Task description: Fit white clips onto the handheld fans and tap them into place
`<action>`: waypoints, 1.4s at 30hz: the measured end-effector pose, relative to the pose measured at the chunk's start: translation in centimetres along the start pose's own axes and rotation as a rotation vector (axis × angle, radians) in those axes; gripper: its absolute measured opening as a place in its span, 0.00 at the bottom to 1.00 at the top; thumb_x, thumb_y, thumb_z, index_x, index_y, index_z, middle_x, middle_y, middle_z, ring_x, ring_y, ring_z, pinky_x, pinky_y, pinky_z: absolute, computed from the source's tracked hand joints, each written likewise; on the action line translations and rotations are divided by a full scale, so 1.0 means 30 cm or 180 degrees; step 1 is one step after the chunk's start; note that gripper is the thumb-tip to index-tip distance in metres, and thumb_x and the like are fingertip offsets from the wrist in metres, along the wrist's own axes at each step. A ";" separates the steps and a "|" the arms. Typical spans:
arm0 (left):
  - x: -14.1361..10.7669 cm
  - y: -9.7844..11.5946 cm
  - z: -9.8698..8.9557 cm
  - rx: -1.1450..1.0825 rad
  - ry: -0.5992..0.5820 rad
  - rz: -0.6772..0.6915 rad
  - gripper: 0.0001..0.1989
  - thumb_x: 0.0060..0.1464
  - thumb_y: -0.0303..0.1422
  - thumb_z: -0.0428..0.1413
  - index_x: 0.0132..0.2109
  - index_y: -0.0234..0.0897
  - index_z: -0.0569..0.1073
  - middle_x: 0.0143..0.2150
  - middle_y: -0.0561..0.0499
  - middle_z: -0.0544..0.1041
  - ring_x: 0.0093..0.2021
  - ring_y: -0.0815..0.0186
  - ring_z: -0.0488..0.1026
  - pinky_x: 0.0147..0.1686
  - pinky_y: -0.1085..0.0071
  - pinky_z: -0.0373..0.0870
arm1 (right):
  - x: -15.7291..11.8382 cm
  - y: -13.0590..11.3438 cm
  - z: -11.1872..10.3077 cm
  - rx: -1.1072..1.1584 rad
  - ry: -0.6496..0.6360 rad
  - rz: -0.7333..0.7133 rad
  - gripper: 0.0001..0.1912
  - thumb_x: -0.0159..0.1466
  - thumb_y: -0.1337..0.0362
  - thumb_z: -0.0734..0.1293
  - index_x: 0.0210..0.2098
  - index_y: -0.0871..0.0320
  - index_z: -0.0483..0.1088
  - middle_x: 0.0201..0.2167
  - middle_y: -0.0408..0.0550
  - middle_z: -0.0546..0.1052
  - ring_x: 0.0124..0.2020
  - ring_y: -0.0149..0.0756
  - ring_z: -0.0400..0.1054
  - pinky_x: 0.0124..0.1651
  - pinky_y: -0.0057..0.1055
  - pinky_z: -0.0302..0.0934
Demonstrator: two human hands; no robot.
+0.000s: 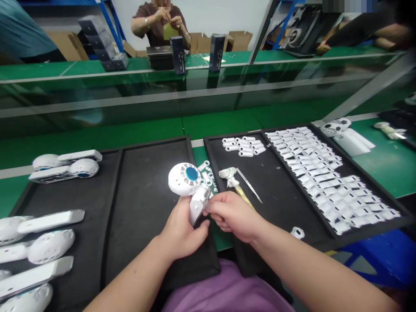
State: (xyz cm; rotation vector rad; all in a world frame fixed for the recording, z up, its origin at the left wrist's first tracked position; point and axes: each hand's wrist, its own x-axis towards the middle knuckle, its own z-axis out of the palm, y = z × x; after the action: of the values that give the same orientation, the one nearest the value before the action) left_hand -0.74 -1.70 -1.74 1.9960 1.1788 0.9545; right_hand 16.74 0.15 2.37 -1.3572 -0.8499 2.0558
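My left hand (182,227) grips a white handheld device (183,178) by its body, with the round vented head and blue centre facing up. My right hand (230,214) pinches at the device's lower end, and what the fingertips hold is partly hidden. Just beyond both hands lies a small heap of white parts (204,175) on the green mat. Close to my right hand, a pair of steel tweezers (248,185) and a cloth-wrapped tool with a yellow handle (230,177) rest in a black tray (279,199).
That tray holds rows of small white parts (308,173). A second black tray (143,203) to the left carries several assembled white devices (63,164). Beyond a glass partition (195,93), a co-worker (159,26) handles a yellow-green item behind dark boxes (217,52). A blue stool (377,255) stands at lower right.
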 end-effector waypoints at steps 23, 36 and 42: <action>0.003 -0.005 0.010 0.0149 0.0046 -0.0035 0.32 0.50 0.28 0.63 0.61 0.37 0.63 0.52 0.43 0.74 0.52 0.55 0.76 0.51 0.59 0.75 | 0.022 0.013 0.007 0.0743 -0.0179 0.0137 0.04 0.46 0.68 0.64 0.18 0.58 0.63 0.09 0.32 0.54 0.12 0.20 0.43 0.14 0.20 0.35; 0.006 -0.008 0.023 -0.0007 0.0204 -0.0261 0.30 0.47 0.28 0.63 0.58 0.37 0.64 0.49 0.45 0.74 0.48 0.58 0.76 0.48 0.60 0.74 | 0.033 0.009 0.017 0.0843 -0.0152 0.0120 0.06 0.45 0.70 0.63 0.17 0.57 0.60 0.09 0.32 0.54 0.11 0.20 0.44 0.14 0.21 0.35; 0.009 0.005 0.021 -0.0039 0.0192 -0.0230 0.30 0.47 0.28 0.62 0.57 0.36 0.64 0.48 0.45 0.75 0.46 0.58 0.77 0.47 0.61 0.75 | 0.034 0.017 0.021 0.0825 -0.0174 0.0114 0.06 0.46 0.69 0.63 0.16 0.57 0.60 0.08 0.32 0.53 0.11 0.21 0.43 0.14 0.21 0.35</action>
State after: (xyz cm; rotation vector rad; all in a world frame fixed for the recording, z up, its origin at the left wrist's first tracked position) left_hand -0.06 -1.61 -1.90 1.9138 1.2661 0.9893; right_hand 15.75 0.41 1.57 -1.1875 -0.5603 2.1528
